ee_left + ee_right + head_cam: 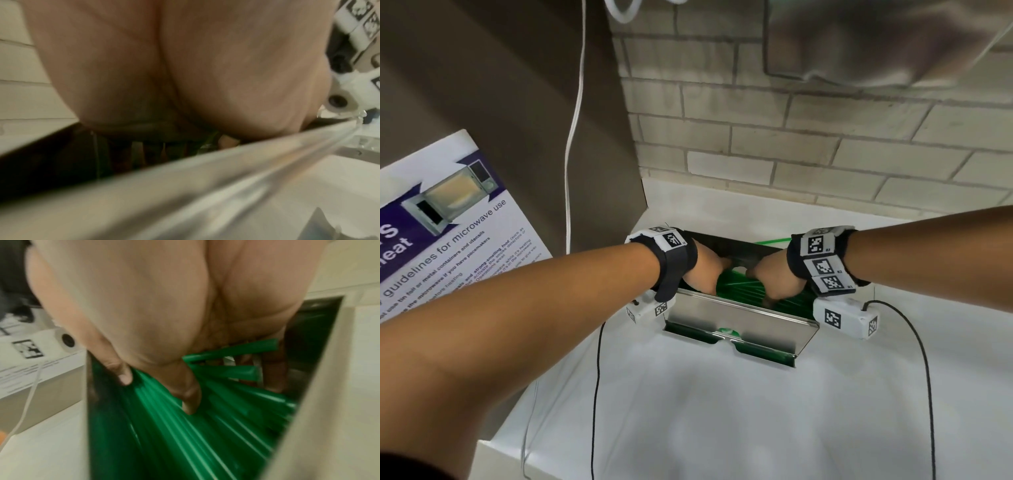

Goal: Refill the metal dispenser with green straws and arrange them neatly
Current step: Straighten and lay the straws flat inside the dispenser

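The metal dispenser stands open-topped on a white counter, its bin filled with green straws. Both hands reach down into the bin from above. My left hand is at the left end, its fingers pointing down among the straws and mostly hidden by the palm. At the right end, my right hand presses straight fingertips onto the straws. A few straws lie crossed at that end. One stray straw sticks out behind the dispenser.
A microwave guidelines sign leans at the left. A brick wall rises close behind the dispenser. A white cable hangs down the wall corner, and black wrist cables trail over the white counter.
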{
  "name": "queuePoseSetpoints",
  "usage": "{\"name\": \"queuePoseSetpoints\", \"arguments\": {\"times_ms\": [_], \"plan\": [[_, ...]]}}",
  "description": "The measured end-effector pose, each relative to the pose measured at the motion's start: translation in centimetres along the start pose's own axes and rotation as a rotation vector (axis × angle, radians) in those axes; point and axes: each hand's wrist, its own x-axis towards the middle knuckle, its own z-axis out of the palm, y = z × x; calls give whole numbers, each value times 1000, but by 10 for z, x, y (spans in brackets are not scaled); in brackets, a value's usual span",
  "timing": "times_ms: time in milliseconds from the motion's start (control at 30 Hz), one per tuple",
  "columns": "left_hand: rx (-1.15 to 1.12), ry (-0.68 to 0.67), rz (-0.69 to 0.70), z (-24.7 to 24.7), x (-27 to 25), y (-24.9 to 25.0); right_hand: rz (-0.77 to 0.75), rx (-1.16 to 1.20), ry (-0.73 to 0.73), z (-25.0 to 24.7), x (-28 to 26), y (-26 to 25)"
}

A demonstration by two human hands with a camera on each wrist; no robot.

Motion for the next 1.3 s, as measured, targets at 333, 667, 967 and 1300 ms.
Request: {"name": "queuePoseSetpoints", "arguments": {"times_ms": [333,667,967,1300], "plan": [[-99,13,-46,4,5,-1,-66,615,243,-32,-38,60],[-216,198,-47,3,-25,-19,74,674,59,-4,48,118],[-246,240,11,23,-27,-20,108,1155,19,29,94,104],[-213,219,17,19,-23,-17,-42,1138,-113,28,102,99]]}}
